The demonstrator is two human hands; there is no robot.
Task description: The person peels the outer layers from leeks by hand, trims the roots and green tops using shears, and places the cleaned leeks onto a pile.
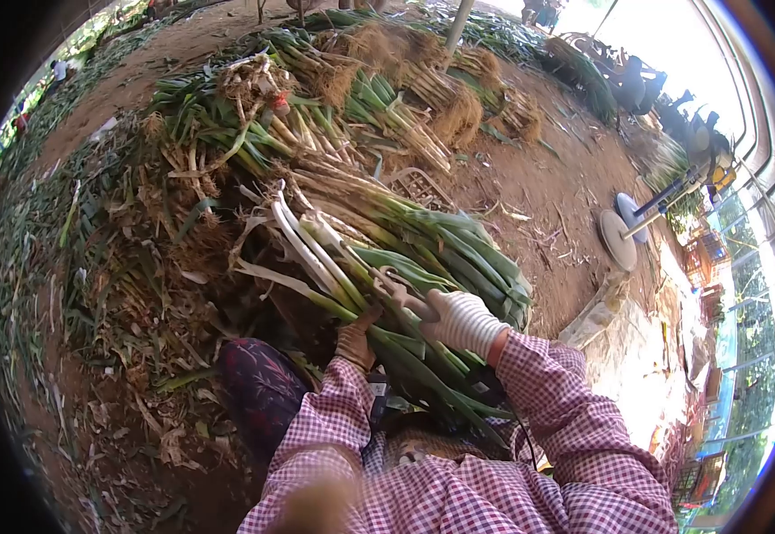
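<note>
My left hand (355,343), in a dirty brownish glove, is wrapped round a bunch of leeks (339,287) below their white stems. The white ends point up and left, and the long green leaves (427,378) trail down to the right across my lap. My right hand (460,320), in a white striped glove, is closed on the same leeks a little further along the leaves. Its grey, soiled fingertips are partly lost among the stalks. Just beyond lies a thick pile of untrimmed leeks (468,254), close to both hands.
Bundles of leeks with brown roots (454,116) lie further back. Leaf scraps (129,356) cover the ground on the left. A plastic crate (419,187) is half hidden behind the pile. A round metal base with a pole (617,240) stands on the right. People sit in the distance.
</note>
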